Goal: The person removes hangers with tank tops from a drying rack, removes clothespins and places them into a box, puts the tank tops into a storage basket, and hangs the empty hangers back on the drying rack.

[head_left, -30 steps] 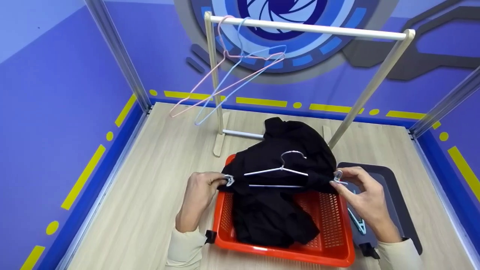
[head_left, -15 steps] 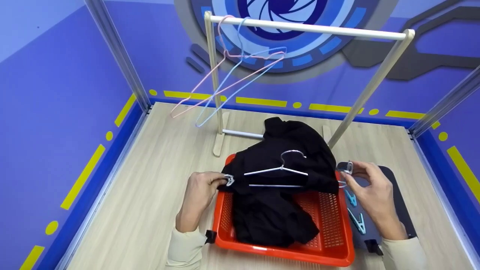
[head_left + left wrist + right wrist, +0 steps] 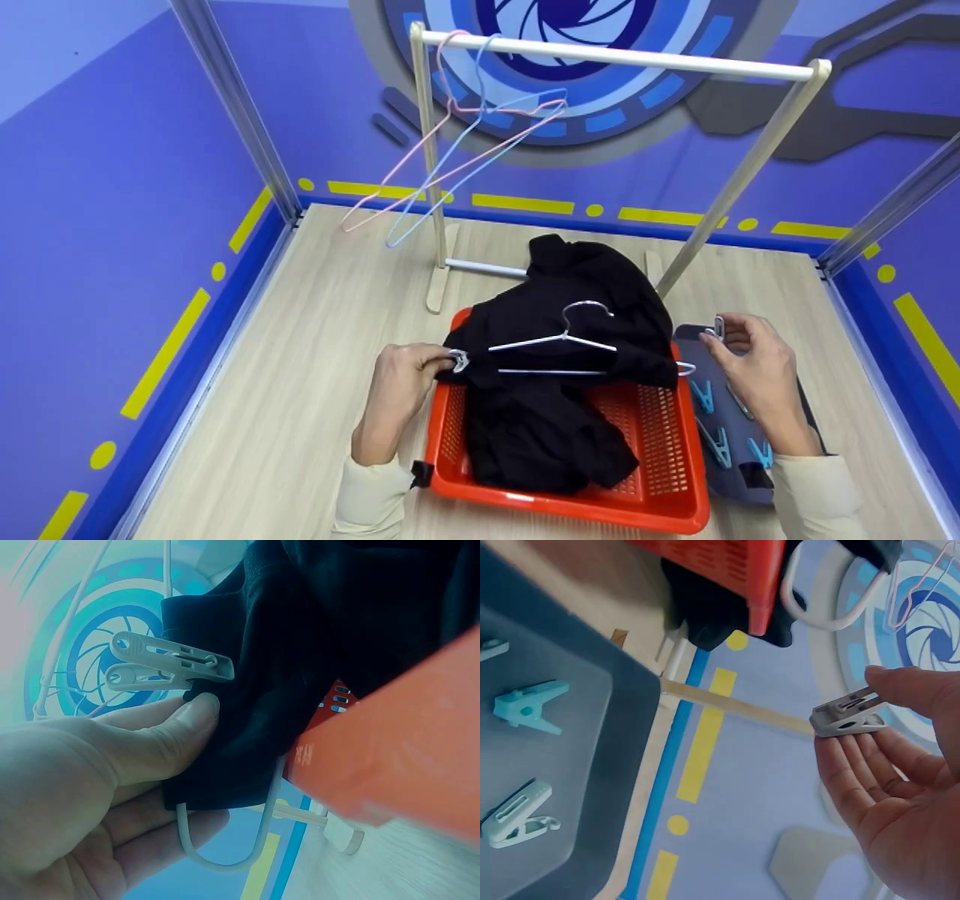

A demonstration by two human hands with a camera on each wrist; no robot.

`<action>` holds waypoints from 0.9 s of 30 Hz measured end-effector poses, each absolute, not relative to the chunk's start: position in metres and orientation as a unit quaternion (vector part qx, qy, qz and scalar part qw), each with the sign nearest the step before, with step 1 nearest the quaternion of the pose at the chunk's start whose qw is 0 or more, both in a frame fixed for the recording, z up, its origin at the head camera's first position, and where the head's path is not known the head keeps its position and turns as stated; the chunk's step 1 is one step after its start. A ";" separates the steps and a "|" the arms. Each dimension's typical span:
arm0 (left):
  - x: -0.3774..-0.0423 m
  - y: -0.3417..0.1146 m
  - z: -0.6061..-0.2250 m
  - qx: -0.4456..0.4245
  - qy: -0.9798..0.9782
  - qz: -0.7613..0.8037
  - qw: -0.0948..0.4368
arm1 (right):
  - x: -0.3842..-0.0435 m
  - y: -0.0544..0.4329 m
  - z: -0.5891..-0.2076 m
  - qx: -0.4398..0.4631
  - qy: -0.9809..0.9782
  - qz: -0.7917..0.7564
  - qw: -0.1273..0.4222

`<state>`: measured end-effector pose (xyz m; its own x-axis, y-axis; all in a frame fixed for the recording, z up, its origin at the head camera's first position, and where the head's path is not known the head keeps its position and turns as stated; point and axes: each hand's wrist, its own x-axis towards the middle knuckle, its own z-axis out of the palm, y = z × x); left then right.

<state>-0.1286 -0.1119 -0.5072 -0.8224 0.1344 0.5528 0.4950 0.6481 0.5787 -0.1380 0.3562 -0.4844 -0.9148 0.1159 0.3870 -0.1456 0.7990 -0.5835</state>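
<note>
A black garment lies over a red basket, part of it hanging inside. A white hanger rests on it, its bar ends tucked under cloth. My left hand pinches the garment's left edge between thumb and fingers. Just above that thumb, a grey clothespin is clipped on the cloth. The hanger's left loop pokes out below. My right hand is off to the right, over the tray, holding another grey clothespin between thumb and fingers, apart from the garment.
A dark grey tray right of the basket holds several clothespins, among them a teal clothespin. Behind stands a rack with a white rail. A pink hanger and a blue hanger hang at its left.
My right hand has left the garment's right edge and moved right and up with the grey clothespin, uncovering the hanger's right loop and clothespins in the tray. My left hand has stayed put.
</note>
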 end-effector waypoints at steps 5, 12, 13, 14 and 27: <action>-0.128 -0.112 -0.507 -0.174 -0.875 -0.391 0.226 | -0.145 0.364 -0.490 -0.012 -0.937 0.309 0.159; -0.128 -0.112 -0.506 -0.169 -0.876 -0.396 0.219 | -0.158 0.371 -0.504 -0.027 -0.950 0.293 0.106; -0.128 -0.112 -0.506 -0.168 -0.876 -0.396 0.218 | -0.160 0.372 -0.506 -0.029 -0.950 0.294 0.099; -0.128 -0.112 -0.506 -0.167 -0.877 -0.396 0.217 | -0.162 0.373 -0.509 -0.029 -0.951 0.294 0.094; -0.127 -0.112 -0.506 -0.173 -0.875 -0.393 0.224 | -0.177 0.385 -0.532 -0.033 -0.956 0.288 0.034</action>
